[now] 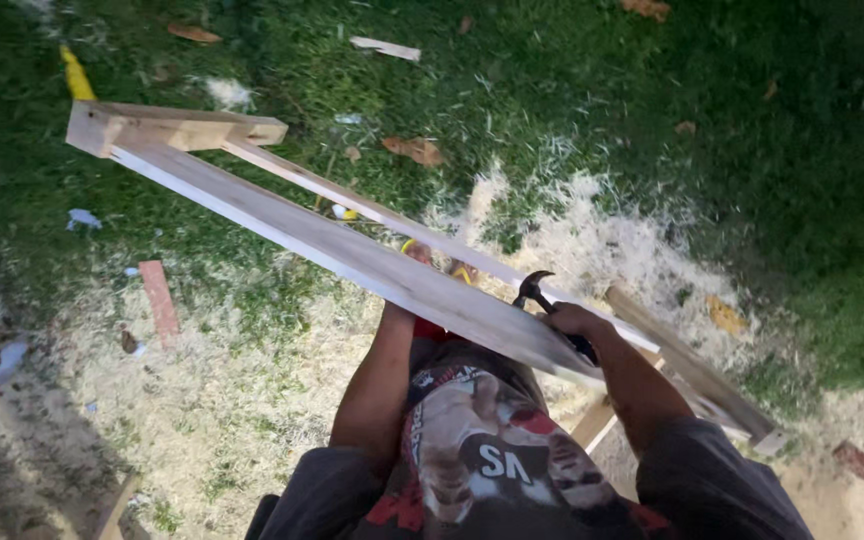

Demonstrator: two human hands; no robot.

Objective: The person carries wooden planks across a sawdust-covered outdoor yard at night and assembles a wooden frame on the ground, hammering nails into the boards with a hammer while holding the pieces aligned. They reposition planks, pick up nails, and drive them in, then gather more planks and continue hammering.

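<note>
Over grass strewn with sawdust (592, 245), the head view looks down on a wooden frame (352, 255) of long pale boards held slanting from upper left to lower right. Right hand (574, 322) is closed around the handle of a dark claw hammer (535, 290), whose head rests just above the near board. Left hand is hidden beneath that board; only the forearm (377, 385) shows, so its grip cannot be told.

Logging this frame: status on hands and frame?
Right hand grips claw hammer at wooden frame. Left hand hidden beneath board. Sawdust, wood scraps on grass; nothing blocking.
</note>
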